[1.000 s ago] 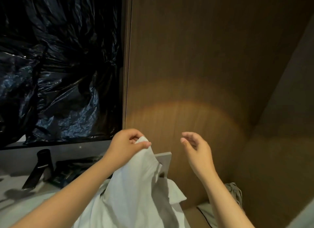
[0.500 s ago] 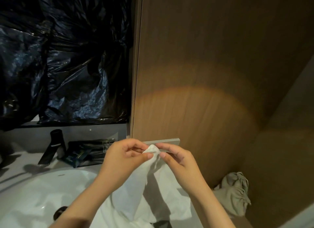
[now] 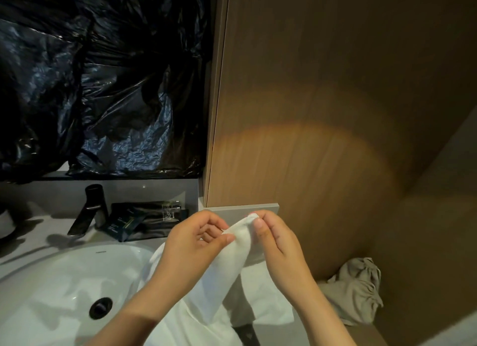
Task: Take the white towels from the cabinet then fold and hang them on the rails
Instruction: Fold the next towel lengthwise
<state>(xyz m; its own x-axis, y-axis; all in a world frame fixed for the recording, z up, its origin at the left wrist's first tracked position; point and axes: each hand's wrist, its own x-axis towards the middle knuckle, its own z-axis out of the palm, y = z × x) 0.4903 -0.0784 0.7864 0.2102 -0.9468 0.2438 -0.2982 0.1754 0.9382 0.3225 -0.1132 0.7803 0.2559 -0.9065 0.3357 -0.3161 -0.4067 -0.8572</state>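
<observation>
Head view, left hand: the left hand [image 3: 196, 238] is curled, with its thumb pressed toward its bent fingers. It pinches the edge of the white cloth towel [image 3: 227, 268] a little below the towel's top corner.
Head view, right hand: the right hand [image 3: 277, 238] pinches the very corner of the same towel between thumb and forefinger, its other fingers loosely bent. The two hands sit just beside each other.
Why the grip: both pinches are close together at one corner. I judge this is to find one edge, so the hands can slide apart along it and spread the cloth for folding.
Towel's place: the towel is held up in front of the brown wood-grain wall panel [image 3: 322, 126]. Its bulk hangs down, draped over the rim of the white oval ceramic basin [image 3: 59, 276] and onto the counter beside it.
Task stage: the towel appears to be out of the cabinet and is not yet folded or hung. No rail is in view.
Behind the basin: a dark angular metal tap [image 3: 89, 211] stands next to dark foil sachets [image 3: 144, 219]. Crinkled black plastic sheeting [image 3: 103, 87] covers the wall above.
Right corner: a crumpled beige drawstring cloth bag [image 3: 358, 289] sits against the panel, apart from the towel.
Risk: the trailing cloth could slip into the basin toward the round dark drain [image 3: 100, 307].
</observation>
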